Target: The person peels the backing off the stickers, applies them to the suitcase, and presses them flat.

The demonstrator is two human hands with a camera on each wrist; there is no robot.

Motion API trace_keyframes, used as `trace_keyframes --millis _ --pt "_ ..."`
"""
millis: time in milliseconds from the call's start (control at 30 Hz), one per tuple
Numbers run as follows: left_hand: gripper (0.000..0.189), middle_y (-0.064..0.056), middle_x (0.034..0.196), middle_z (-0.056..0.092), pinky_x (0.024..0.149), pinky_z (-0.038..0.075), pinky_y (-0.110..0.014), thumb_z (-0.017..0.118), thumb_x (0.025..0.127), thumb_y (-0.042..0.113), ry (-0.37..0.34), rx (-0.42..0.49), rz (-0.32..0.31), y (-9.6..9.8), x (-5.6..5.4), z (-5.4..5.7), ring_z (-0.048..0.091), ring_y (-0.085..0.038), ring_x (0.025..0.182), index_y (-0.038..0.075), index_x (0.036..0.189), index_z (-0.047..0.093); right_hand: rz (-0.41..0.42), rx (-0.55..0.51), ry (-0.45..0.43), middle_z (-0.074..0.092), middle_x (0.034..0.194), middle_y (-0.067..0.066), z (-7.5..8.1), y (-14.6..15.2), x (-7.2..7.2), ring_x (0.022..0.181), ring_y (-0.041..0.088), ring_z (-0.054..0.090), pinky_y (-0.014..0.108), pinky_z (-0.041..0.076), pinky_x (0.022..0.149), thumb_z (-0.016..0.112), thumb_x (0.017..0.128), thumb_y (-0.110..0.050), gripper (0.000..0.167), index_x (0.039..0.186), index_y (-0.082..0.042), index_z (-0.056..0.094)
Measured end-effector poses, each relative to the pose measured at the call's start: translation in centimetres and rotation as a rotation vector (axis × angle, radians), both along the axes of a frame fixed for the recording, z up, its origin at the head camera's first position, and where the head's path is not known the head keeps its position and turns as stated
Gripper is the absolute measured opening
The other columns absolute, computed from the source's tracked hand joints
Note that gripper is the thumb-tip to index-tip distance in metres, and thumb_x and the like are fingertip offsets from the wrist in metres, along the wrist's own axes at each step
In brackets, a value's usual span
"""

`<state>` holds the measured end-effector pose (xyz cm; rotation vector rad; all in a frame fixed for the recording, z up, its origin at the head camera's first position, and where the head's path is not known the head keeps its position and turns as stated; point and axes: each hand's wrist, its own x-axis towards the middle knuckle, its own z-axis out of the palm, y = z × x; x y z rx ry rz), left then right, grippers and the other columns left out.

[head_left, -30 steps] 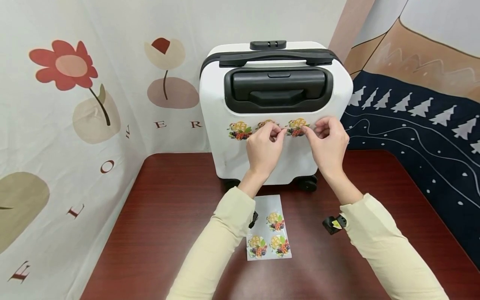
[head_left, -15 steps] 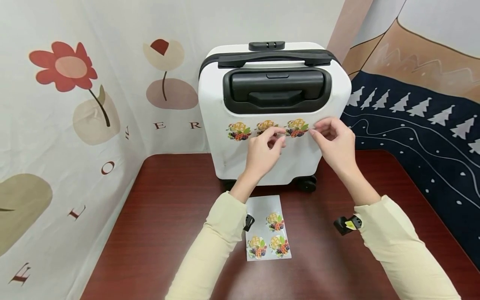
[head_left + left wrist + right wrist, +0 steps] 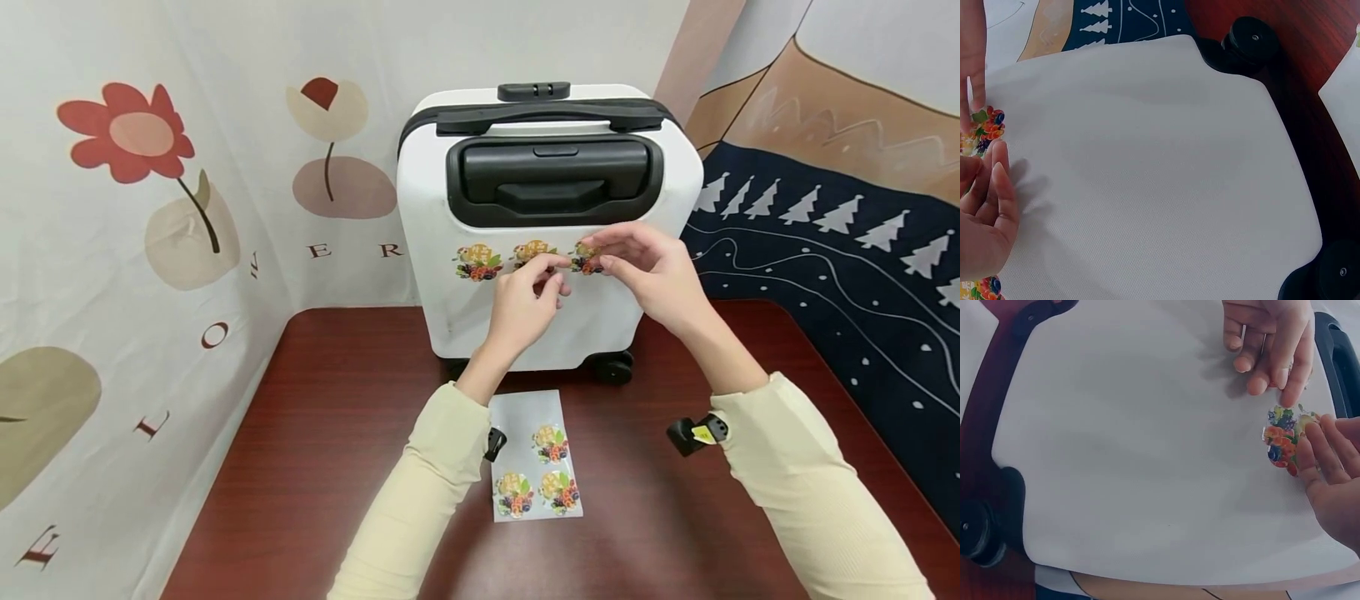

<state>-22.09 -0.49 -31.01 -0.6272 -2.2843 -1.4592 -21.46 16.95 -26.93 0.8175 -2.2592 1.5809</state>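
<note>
A white suitcase (image 3: 585, 325) stands upright, with three fruit-pattern stickers in a row below its black handle recess. My right hand (image 3: 663, 275) has its fingers extended over the rightmost sticker (image 3: 583, 260), partly covering it; in the right wrist view these fingers lie over one side of that sticker (image 3: 1280, 440). Loosely bent, the fingers of my left hand (image 3: 521, 308) hover at the sticker's left edge, thumb and forefinger apart with nothing seen between them. That hand partly hides the middle sticker (image 3: 532, 250). The leftmost sticker (image 3: 477, 262) lies flat on the shell.
On the dark red table (image 3: 337, 450), a white sticker sheet (image 3: 521, 412) bearing three stickers lies in front of the suitcase, partly under my left wrist's camera. Black wheels (image 3: 611, 367) touch the tabletop. Printed cloth (image 3: 337, 267) hangs behind and at both sides.
My right hand drew back rightward off the rightmost sticker, then returned left over it with straighter fingers. My left thumb and forefinger parted at its left edge, and that hand has since stayed nearly still.
</note>
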Motion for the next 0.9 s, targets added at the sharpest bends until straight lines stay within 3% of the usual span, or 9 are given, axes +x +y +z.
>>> trace_keyframes --millis 267,533,700,900 --pt "0.017 -0.006 0.074 0.067 0.058 0.047 -0.017 0.053 0.091 0.006 -0.012 -0.007 -0.001 0.0 -0.1 0.0 0.061 -0.010 0.060 0.004 0.104 0.064 -0.005 0.025 -0.080 0.062 0.106 0.012 -1.3 0.4 -0.2 0.094 0.016 0.061 0.020 0.047 0.080 0.052 0.088 0.006 0.023 0.110 0.004 0.058" --pt "0.019 -0.003 0.073 0.066 0.058 0.045 -0.018 0.052 0.091 0.007 -0.034 -0.016 0.006 0.1 -0.1 -0.1 0.059 -0.007 0.060 0.006 0.105 0.064 -0.070 0.097 -0.142 0.063 0.102 0.016 -2.9 1.0 -0.1 0.088 0.020 0.060 0.020 0.048 0.076 0.055 0.088 0.001 0.017 0.104 0.002 0.062" --pt "0.019 -0.003 0.074 0.066 0.058 0.045 -0.018 0.051 0.092 0.007 -0.050 -0.016 -0.006 0.1 0.0 -0.2 0.059 -0.008 0.061 0.006 0.106 0.064 -0.068 0.087 -0.149 0.063 0.101 0.016 -2.4 0.9 0.1 0.088 0.021 0.060 0.020 0.048 0.075 0.056 0.088 0.000 0.017 0.104 0.002 0.062" --pt "0.019 -0.004 0.075 0.066 0.058 0.046 -0.017 0.051 0.092 0.008 -0.061 -0.021 -0.011 0.2 0.1 -0.4 0.060 -0.008 0.061 0.006 0.106 0.063 -0.026 0.002 -0.073 0.063 0.104 0.014 -0.6 0.5 0.5 0.090 0.018 0.061 0.020 0.048 0.077 0.056 0.088 0.002 0.021 0.108 0.005 0.059"
